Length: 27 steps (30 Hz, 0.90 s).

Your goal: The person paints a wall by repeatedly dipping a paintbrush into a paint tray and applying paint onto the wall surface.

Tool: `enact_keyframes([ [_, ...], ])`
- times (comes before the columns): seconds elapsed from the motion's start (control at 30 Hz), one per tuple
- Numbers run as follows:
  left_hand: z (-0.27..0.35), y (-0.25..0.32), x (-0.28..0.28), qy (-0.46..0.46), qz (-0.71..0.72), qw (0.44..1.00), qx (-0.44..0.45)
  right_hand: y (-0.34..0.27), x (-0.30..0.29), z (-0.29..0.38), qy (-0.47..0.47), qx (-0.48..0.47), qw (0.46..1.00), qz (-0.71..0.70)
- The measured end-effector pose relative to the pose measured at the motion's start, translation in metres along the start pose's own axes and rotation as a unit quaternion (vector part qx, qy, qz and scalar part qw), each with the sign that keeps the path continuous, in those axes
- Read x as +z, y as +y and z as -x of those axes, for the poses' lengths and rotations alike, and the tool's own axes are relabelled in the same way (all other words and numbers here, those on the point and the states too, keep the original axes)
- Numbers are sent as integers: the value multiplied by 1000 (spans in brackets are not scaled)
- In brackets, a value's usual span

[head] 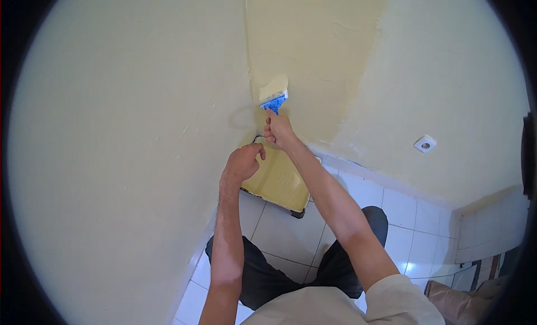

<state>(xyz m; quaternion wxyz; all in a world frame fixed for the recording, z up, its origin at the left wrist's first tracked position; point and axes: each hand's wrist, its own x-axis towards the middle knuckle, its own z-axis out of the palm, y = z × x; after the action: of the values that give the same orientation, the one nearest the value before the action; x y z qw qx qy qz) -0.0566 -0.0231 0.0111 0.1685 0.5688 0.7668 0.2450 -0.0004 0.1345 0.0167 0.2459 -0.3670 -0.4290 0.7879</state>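
Observation:
My right hand [277, 130] grips the handle of a blue flat paintbrush [274, 99]. Cream paint coats the bristles, which point up against the wall just right of the corner. On that wall a darker yellowish painted area [327, 73] borders a paler surface. My left hand [244, 160] is over the left side of a paint tray [279, 178], fingers curled down; whether it touches the tray I cannot tell. Yellow paint covers the inside of the tray, which stands on the floor in the corner, partly behind my hands.
Walls meet at the corner beyond the tray. A white wall socket [425, 144] is at the right, above a pale skirting [369, 170]. White floor tiles [289, 228] lie around my knees. Brown sheet-like material [453, 300] lies at the lower right.

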Motion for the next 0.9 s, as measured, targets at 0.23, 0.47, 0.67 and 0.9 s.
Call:
enact_keyframes([
  [0.23,7,-11,-7,50,17,998,29,-200,87,10,-209,95,905,-357],
  [0.47,5,-16,-3,50,28,998,40,-191,104,26,-235,-240,942,-18],
  [0.67,6,1,-5,30,24,998,44,-52,9,-25,119,-303,915,239],
  [0.9,2,6,-10,10,21,999,41,61,-55,-37,108,6,994,31],
])
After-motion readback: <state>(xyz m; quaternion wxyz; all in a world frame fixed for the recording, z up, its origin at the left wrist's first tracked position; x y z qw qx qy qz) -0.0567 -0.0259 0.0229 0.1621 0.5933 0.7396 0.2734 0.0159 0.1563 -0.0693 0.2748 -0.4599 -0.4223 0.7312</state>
